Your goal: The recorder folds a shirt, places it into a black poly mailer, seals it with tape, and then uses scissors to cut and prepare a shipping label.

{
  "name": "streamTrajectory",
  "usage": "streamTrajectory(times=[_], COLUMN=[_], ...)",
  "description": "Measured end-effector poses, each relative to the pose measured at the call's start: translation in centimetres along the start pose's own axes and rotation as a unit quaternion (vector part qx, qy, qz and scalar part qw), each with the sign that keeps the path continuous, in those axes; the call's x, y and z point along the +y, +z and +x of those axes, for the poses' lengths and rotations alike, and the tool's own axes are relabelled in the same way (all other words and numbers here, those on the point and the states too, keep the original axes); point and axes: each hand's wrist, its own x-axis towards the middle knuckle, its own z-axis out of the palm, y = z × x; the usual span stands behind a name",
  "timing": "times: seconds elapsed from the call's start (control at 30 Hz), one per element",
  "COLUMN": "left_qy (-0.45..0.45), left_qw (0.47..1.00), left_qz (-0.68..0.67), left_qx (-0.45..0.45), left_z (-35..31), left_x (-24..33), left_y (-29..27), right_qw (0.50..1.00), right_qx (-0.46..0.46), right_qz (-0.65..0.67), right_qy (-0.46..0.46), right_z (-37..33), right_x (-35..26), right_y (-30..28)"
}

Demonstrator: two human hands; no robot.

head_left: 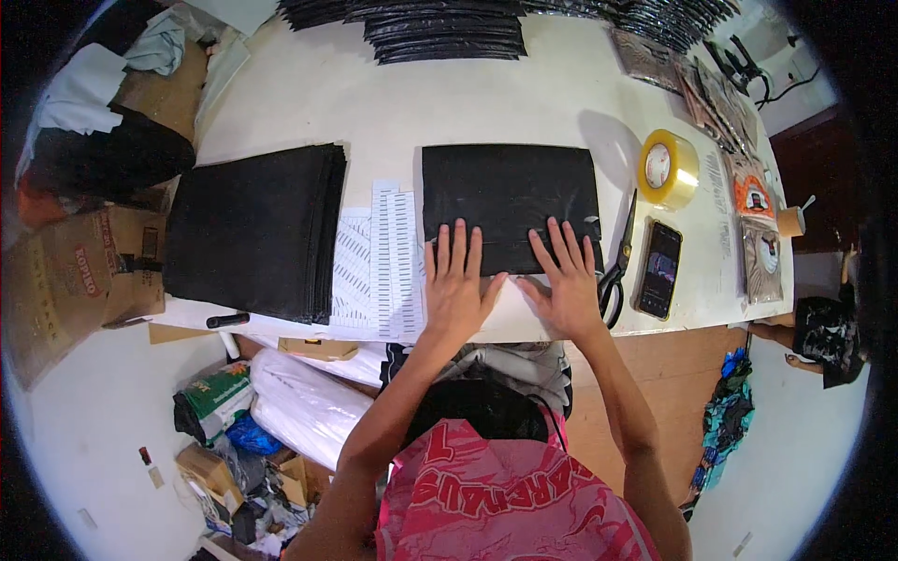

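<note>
A flat black bag (510, 206) lies at the near edge of the white table (374, 93). Both hands, left (456, 285) and right (566, 280), press flat on its lower edge, fingers spread, holding nothing. Scissors (617, 266), a phone (659, 269) and a tape roll (668, 168) lie to the right; label sheets (379, 262) and a black stack (253, 229) to the left. Cardboard boxes (65, 280) crowd the floor.

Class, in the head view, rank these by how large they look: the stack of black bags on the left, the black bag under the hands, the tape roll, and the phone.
1. stack of black bags
2. black bag, under the hands
3. and 4. tape roll and phone: they look too alike to rank.
</note>
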Motion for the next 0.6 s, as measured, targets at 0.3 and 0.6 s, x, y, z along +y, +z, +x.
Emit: streamTrajectory(times=[0.3,0.6], left_qy=[-0.072,-0.080], left_qw=[0.996,0.991], left_qz=[0.001,-0.078], left_qx=[0.053,0.076], left_z=[-1.8,-1.4], left_x=[-1.4,-1.6], left_y=[-0.8,-1.9], right_qw=[0.998,0.990], right_qx=[0.040,0.106], right_qz=[-0.026,-0.003], right_qy=[0.051,0.090], right_z=[-1.6,-1.9], right_x=[2.3,3.8], right_y=[-0.9,-1.3])
